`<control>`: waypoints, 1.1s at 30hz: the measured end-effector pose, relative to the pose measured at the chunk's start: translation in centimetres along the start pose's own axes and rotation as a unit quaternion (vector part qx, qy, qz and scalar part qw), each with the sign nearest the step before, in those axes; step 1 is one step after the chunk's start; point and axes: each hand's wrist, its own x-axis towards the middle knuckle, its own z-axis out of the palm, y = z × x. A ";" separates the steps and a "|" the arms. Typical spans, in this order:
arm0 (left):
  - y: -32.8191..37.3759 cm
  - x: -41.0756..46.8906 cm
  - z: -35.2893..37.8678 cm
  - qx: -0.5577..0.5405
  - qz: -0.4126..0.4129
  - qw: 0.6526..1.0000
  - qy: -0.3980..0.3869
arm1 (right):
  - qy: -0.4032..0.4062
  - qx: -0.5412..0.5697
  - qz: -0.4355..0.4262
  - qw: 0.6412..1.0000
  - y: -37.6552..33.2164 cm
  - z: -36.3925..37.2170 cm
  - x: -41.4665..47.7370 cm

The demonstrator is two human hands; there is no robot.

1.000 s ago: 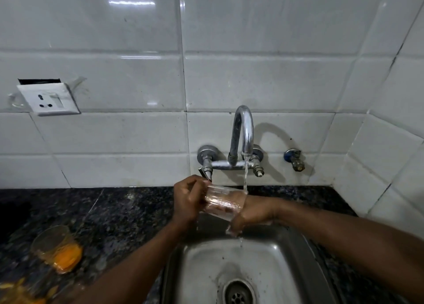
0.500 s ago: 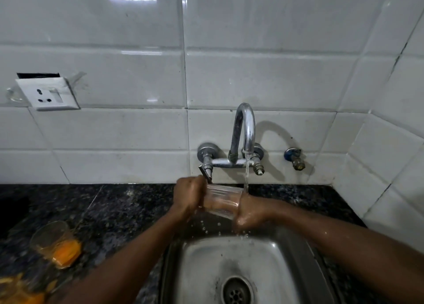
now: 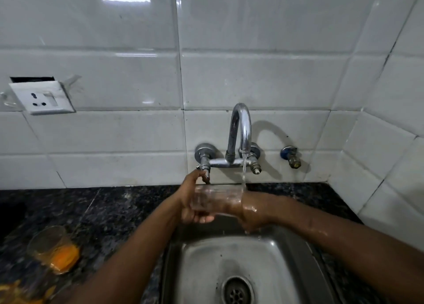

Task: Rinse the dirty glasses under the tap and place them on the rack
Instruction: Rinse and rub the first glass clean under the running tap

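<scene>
The clear glass [image 3: 215, 199] lies sideways over the sink [image 3: 275, 257], long axis left to right, mouth end under the running tap [image 3: 241, 129]. The left hand [image 3: 189, 200] has its fingers [image 3: 203, 219] wrapped round the base. Those of the right hand [image 3: 252, 211] seem pushed into the mouth, their curl unclear.

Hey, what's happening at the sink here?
A person is rinsing a clear glass over the steel sink. The left hand grips its base end. The right hand holds the open end, fingers apparently reaching inside, while water from the tap runs onto that end and the wrist. On the dark counter to the left sits another glass with orange residue, not yet washed. No rack is in view.
</scene>
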 end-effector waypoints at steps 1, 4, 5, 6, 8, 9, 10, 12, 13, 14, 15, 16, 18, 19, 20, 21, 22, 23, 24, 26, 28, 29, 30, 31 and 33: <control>-0.1 -0.1 0.6 0.005 0.025 0.998 0.054 | 0.012 0.061 -0.015 0.998 -0.1 0.0 0.0; -1.8 1.0 1.4 0.006 0.282 0.946 0.162 | -0.017 0.502 0.012 0.865 -2.0 0.1 -0.5; -2.2 0.9 1.5 0.000 0.373 0.915 0.152 | -0.018 0.596 0.026 0.802 -2.0 0.3 -0.8; -2.4 1.1 1.1 0.003 0.442 0.886 0.140 | -0.002 0.639 0.026 0.769 -1.9 0.6 -0.5; -2.6 1.2 1.0 0.004 0.482 0.867 0.127 | -0.005 0.621 0.005 0.783 -1.9 0.5 -0.3; -2.3 1.2 1.0 0.003 0.462 0.878 0.123 | 0.009 0.561 0.013 0.828 -1.7 0.2 -0.2; -2.1 1.4 1.1 0.005 0.417 0.900 0.127 | 0.015 0.487 0.022 0.873 -1.1 -0.1 -0.5; -1.9 1.6 1.2 0.038 0.242 0.963 0.109 | 0.015 0.175 0.003 0.984 -0.5 -0.2 -0.7; -1.6 1.5 1.1 0.048 0.140 0.985 0.083 | -0.010 0.037 -0.013 0.999 0.1 -0.2 -0.6; -1.6 1.3 0.9 0.039 0.064 0.995 0.061 | -0.010 -0.040 -0.012 0.999 0.8 0.0 -0.4; -1.5 1.1 0.7 0.011 0.018 0.999 0.041 | -0.009 -0.079 -0.019 0.997 1.2 0.1 -0.4; -1.3 1.3 0.4 -0.014 -0.009 0.999 0.029 | -0.006 -0.076 -0.028 0.997 1.2 0.2 -0.5; -0.9 0.7 0.7 -0.005 -0.044 0.999 0.021 | 0.027 -0.073 -0.048 0.996 1.5 0.2 0.0; -1.1 0.6 0.9 0.027 -0.024 0.999 0.041 | 0.014 -0.039 -0.046 0.998 1.5 0.3 0.2; -1.6 0.8 1.1 0.053 0.048 0.994 0.084 | -0.005 0.065 -0.015 0.998 1.1 0.3 0.0; -2.3 1.5 1.1 0.047 0.180 0.973 0.136 | -0.006 0.214 0.025 0.977 0.4 0.4 -0.1; -2.7 1.8 1.1 0.023 0.328 0.930 0.163 | -0.005 0.343 0.054 0.938 -0.4 0.2 -0.3; -3.0 2.0 1.0 0.009 0.437 0.883 0.172 | 0.012 0.424 0.063 0.903 -1.0 0.1 -0.5; -3.2 2.2 0.9 0.004 0.502 0.847 0.176 | 0.020 0.432 0.044 0.900 -0.6 0.5 0.0; -3.1 2.0 0.6 0.017 0.499 0.847 0.180 | 0.031 0.387 -0.008 0.922 -1.3 0.2 -0.1; -2.8 1.8 0.7 0.044 0.367 0.913 0.174 | 0.013 0.206 -0.027 0.978 -0.8 -0.5 -0.3; -2.7 1.7 0.7 0.049 0.256 0.955 0.146 | -0.023 0.100 -0.021 0.995 -1.0 -1.0 -0.5; -2.5 1.4 0.7 0.030 0.144 0.983 0.107 | -0.047 0.019 -0.009 0.999 -0.7 -1.0 -0.6; -2.4 1.2 0.6 0.001 0.058 0.996 0.071 | -0.060 -0.027 0.016 0.998 -0.5 -1.1 -0.6; -2.3 1.2 0.3 -0.024 -0.032 0.999 0.019 | -0.079 -0.082 0.029 0.993 -0.6 -1.0 -0.4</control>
